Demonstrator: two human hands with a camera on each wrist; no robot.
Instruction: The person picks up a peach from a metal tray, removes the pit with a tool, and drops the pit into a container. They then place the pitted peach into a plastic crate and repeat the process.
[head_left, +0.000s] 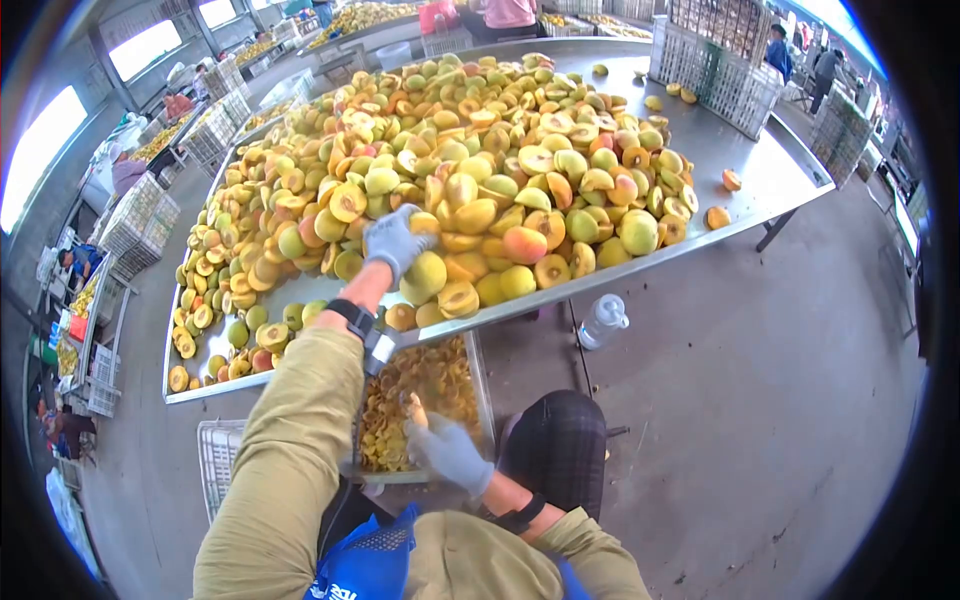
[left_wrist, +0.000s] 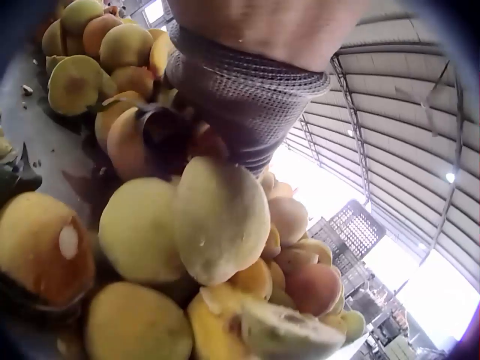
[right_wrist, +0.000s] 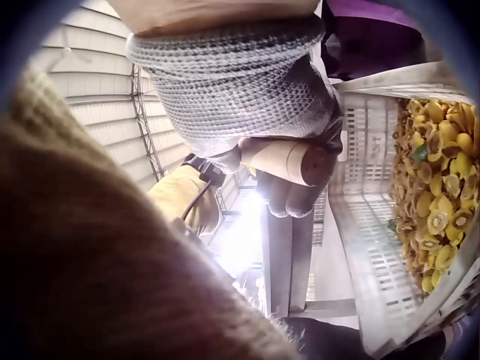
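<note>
A large heap of peaches [head_left: 460, 190], many halved, covers the metal table. My gloved left hand [head_left: 395, 243] reaches into the near side of the heap, fingers at a peach half [head_left: 424, 224]. In the left wrist view the cuff of its glove [left_wrist: 240, 97] shows behind several peaches [left_wrist: 221, 221], which hide the fingers; I cannot tell whether they grip one. Low in front of my body, my gloved right hand [head_left: 448, 455] grips a tool by its round wooden handle [right_wrist: 274, 159]. The tool's working end is hidden.
Below the table edge stands a white plastic crate [right_wrist: 367, 150] of yellow fruit pieces. A clear plastic bottle [head_left: 603, 322] stands on the floor to the right. Stacked crates [head_left: 715, 85] sit on the table's far right corner. Other people and laden tables are farther back.
</note>
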